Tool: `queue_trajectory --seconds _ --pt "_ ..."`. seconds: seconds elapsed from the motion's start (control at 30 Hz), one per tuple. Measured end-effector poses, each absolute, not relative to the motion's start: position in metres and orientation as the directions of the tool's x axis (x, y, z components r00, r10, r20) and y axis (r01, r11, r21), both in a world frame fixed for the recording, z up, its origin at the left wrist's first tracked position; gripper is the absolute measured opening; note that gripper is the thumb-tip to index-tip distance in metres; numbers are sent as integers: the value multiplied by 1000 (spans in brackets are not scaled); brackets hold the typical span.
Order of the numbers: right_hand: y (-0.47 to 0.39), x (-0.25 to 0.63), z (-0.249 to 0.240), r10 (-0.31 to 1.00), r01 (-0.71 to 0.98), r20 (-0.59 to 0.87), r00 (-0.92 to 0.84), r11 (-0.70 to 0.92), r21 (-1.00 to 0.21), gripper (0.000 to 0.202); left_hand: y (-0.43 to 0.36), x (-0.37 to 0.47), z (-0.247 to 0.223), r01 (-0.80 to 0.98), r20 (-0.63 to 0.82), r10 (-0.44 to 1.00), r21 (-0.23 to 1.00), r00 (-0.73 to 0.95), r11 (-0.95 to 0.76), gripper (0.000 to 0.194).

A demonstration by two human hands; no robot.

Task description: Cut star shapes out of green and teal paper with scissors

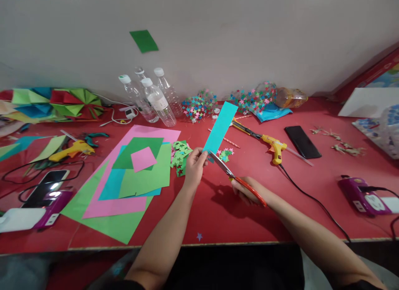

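A turquoise paper strip (220, 127) slants up and away over the red table, its near end pinched in my left hand (197, 162). My right hand (247, 191) is closed around the red handles of a pair of scissors (225, 168). The blade tips reach the strip's near end, close to my left fingertips; whether they bite into the paper is hard to tell. Green paper with star-shaped holes (181, 155) lies just left of my left hand. Behind the blades is a small heap of paper stars (225, 154).
Coloured paper sheets (115, 223) overlap at the left. Several plastic bottles (158, 99) and star-filled clear containers (199, 105) stand along the wall. A yellow glue gun (274, 148), a black phone (302, 141) and a purple power strip (363, 196) occupy the right. Another yellow glue gun (73, 150) lies left.
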State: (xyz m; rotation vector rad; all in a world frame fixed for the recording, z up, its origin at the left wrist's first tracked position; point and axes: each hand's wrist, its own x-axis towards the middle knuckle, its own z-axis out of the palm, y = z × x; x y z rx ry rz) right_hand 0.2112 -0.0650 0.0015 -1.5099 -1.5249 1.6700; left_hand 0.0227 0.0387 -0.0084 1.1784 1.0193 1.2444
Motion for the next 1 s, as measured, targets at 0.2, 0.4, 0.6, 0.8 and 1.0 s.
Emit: queue_trajectory --seconds 0.2,0.4,0.6,0.8,1.0 --pt "-65 209 5 853 366 -430 -295 -315 -876 54 40 22 -8 -153 49 995 988 84 -36 18" --pt "-65 208 8 851 383 -456 -262 -342 -858 53 39 26 -5 -259 -26 998 965 49 38 21" --pt "-65 208 10 848 373 -461 -260 -352 -858 51 38 27 -3 -312 -36 999 949 41 47 18" --pt "-64 208 8 839 371 -483 -250 -378 -848 50 39 25 -3 -255 -3 1000 967 16 7 16" --pt "-64 209 8 839 390 -485 -245 -373 -842 50 40 25 -5 -232 17 1000 973 12 -14 18"
